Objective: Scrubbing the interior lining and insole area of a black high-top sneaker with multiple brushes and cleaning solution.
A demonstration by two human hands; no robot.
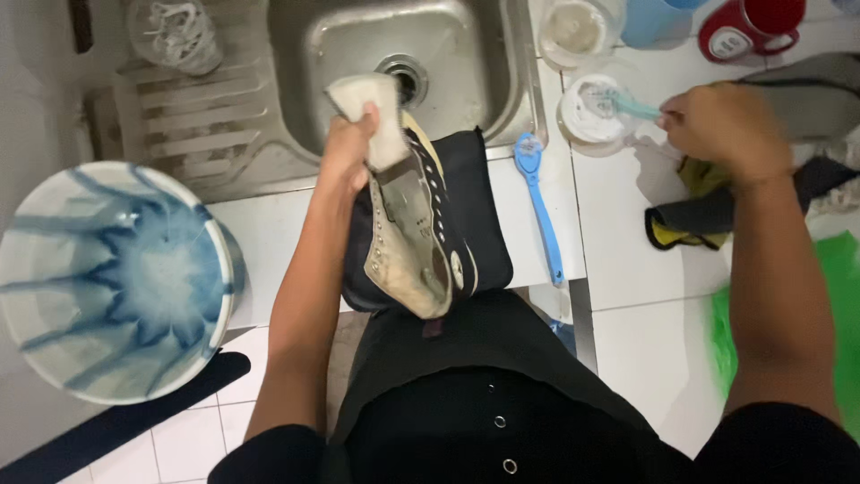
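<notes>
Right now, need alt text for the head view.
At a counter by a steel sink, the left hand holds a black high-top sneaker by its white toe while the right hand dips a teal toothbrush into a small clear cup.

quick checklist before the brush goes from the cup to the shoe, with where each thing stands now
1. Shoe held steady: ok. The left hand grips the toe of the black high-top shoe, which rests on a dark cloth at the edge of the sink.
2. Brush in hand: ok. The right hand holds a teal brush.
3. Brush loaded: cannot tell. Its head is down in the small clear cup; what it has picked up is hidden.
4. Path from cup to shoe: ok. Only the blue long-handled brush lies flat between them.
5. Sink drain open: cannot tell; the shoe's toe partly covers it.
</notes>
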